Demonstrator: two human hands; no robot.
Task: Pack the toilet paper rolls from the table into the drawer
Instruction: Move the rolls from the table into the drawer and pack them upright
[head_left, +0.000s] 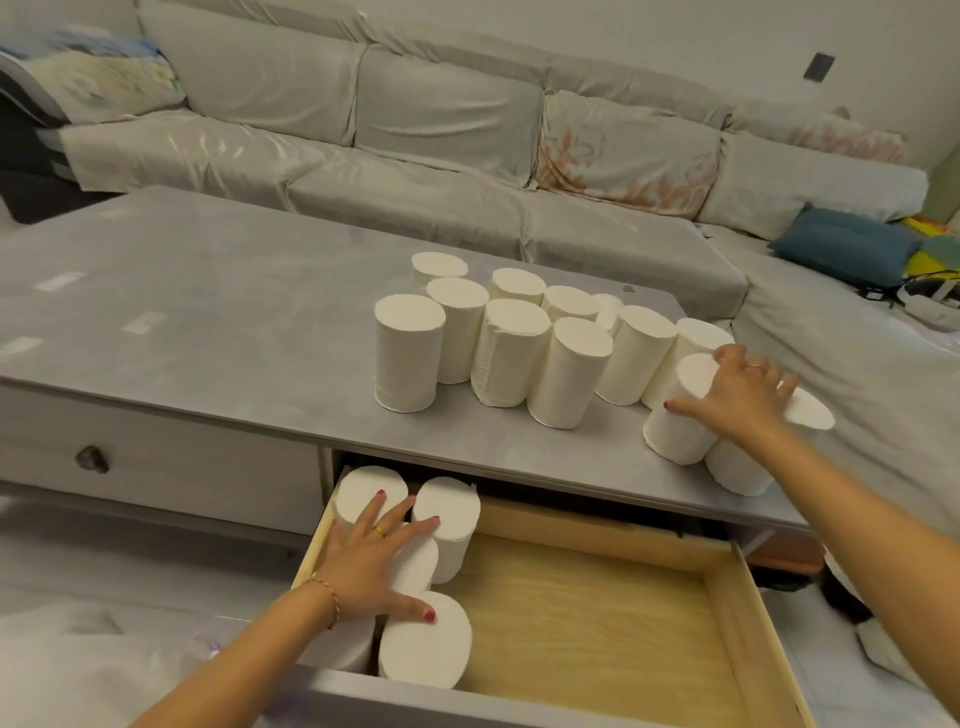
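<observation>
Several white toilet paper rolls (511, 343) stand upright in a cluster on the grey table (208, 312). Below its front edge a wooden drawer (597, 613) is pulled out, with several rolls (423, 642) standing in its left end. My left hand (371, 564) lies flat with fingers spread across the tops of those rolls, gripping none. My right hand (740, 392) rests with fingers spread on the top of a roll (680, 415) at the table's right front corner. Another roll (740, 467) stands beside it under my wrist.
A grey covered sofa (441, 140) runs behind the table and wraps round the right. A blue cushion (841, 244) lies at the far right. A shut drawer with a round knob (93, 460) is left of the pulled-out one, whose right part shows bare wood.
</observation>
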